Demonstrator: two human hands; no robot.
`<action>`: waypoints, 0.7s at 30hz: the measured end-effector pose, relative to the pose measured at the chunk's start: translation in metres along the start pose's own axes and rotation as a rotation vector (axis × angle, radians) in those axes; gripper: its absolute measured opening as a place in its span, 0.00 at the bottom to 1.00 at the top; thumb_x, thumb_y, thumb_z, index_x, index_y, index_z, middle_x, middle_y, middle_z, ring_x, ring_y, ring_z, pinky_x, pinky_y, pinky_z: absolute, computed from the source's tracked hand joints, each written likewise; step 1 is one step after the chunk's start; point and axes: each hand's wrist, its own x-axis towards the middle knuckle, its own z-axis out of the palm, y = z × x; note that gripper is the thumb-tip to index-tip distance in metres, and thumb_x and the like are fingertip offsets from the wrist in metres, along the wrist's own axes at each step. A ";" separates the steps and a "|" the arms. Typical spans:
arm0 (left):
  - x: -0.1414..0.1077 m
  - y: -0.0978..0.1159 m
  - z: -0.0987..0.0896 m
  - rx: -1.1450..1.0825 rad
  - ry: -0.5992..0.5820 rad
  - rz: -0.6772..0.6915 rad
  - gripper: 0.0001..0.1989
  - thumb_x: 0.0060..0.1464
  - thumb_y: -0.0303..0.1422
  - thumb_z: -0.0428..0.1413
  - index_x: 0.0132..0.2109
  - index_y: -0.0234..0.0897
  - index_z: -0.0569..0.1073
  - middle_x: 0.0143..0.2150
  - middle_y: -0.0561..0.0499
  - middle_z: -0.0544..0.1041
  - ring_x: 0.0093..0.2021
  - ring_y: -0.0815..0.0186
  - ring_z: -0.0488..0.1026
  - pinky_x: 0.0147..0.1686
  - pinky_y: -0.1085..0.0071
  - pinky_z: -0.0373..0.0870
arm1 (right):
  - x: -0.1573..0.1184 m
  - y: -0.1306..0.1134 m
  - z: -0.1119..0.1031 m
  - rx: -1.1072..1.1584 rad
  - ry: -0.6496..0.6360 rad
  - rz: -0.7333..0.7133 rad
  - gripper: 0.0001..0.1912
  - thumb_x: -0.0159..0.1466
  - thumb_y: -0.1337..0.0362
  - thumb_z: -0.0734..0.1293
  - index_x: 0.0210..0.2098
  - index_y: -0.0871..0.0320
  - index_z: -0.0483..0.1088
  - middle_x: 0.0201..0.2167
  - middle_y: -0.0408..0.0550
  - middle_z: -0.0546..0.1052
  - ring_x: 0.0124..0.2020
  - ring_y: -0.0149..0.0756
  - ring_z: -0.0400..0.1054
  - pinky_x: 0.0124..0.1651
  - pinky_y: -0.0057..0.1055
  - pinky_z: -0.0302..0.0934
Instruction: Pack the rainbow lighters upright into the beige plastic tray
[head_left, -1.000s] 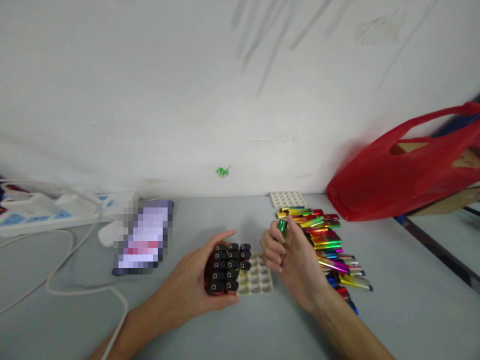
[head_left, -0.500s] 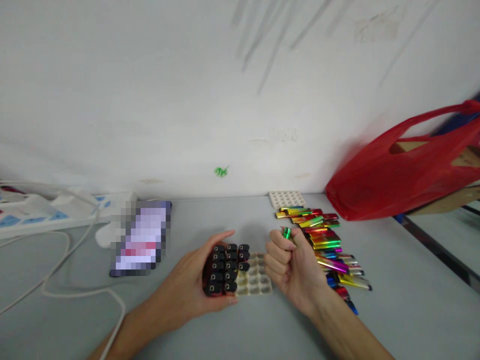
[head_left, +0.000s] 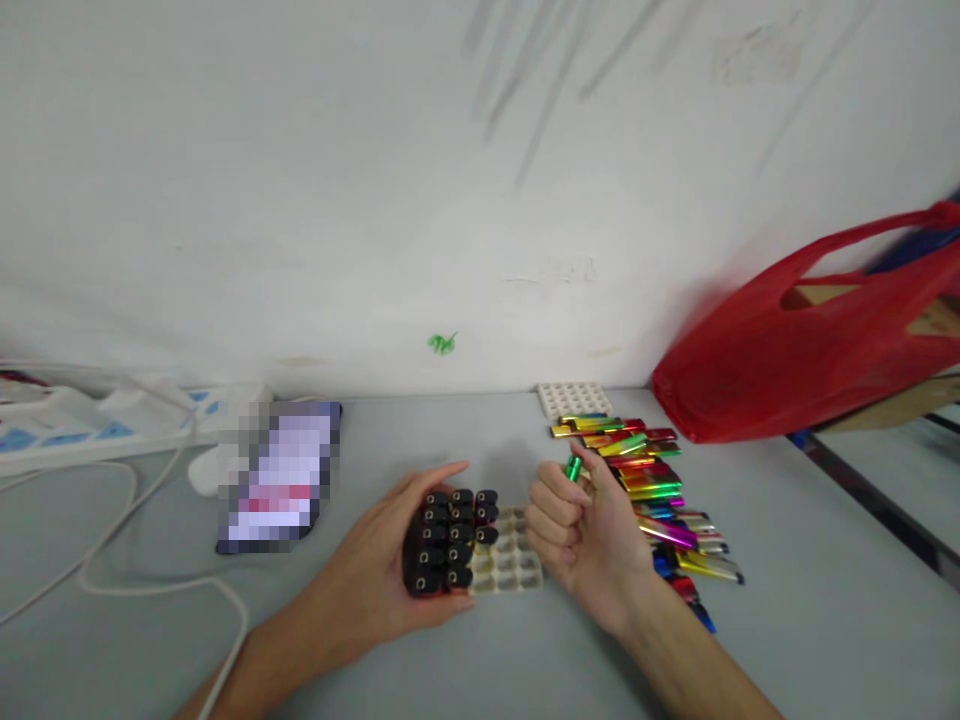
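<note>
- The left hand has its fingers spread and cupped around the black-topped pieces; if they pushed unevenly, those upright pieces could lean or spill from the grid tray.
- The right hand's fingers are curled, gripping a green piece at the tray's right edge — a loose grip could drop it, and a knuckle could nudge the tray.
- The tray holds black-topped pieces on its left; pockets on its right show bare.
- Right of the tray, a loose pile could scatter if the forearm brushed it.
- Beyond the tray stands a second tray, its visible pockets unfilled; farther right, a red bag holds something brown.
</note>
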 end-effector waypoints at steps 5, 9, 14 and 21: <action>0.001 0.001 0.001 0.032 -0.001 0.075 0.57 0.47 0.32 0.78 0.77 0.56 0.59 0.64 0.46 0.76 0.64 0.46 0.77 0.67 0.45 0.74 | 0.000 0.001 0.001 -0.004 0.000 0.010 0.37 0.66 0.49 0.77 0.22 0.51 0.46 0.17 0.30 0.49 0.17 0.23 0.36 0.19 0.24 0.36; 0.001 0.003 0.001 0.002 -0.010 0.072 0.59 0.47 0.35 0.79 0.78 0.57 0.55 0.68 0.44 0.73 0.64 0.46 0.76 0.66 0.45 0.74 | 0.001 0.000 0.000 -0.011 -0.011 0.008 0.37 0.67 0.48 0.77 0.22 0.51 0.46 0.17 0.30 0.49 0.18 0.23 0.36 0.19 0.24 0.37; -0.005 0.017 -0.006 0.158 0.157 0.205 0.56 0.51 0.39 0.76 0.79 0.55 0.55 0.72 0.43 0.71 0.68 0.43 0.71 0.69 0.44 0.70 | 0.002 0.000 -0.002 -0.016 -0.019 -0.003 0.37 0.68 0.48 0.76 0.23 0.51 0.45 0.17 0.30 0.48 0.17 0.24 0.36 0.19 0.25 0.37; -0.016 0.024 -0.012 0.332 0.150 0.481 0.44 0.55 0.36 0.65 0.77 0.54 0.66 0.75 0.47 0.74 0.72 0.39 0.72 0.72 0.44 0.69 | 0.001 0.001 -0.001 -0.024 0.001 -0.001 0.36 0.67 0.49 0.76 0.22 0.51 0.46 0.17 0.30 0.50 0.18 0.23 0.36 0.19 0.25 0.36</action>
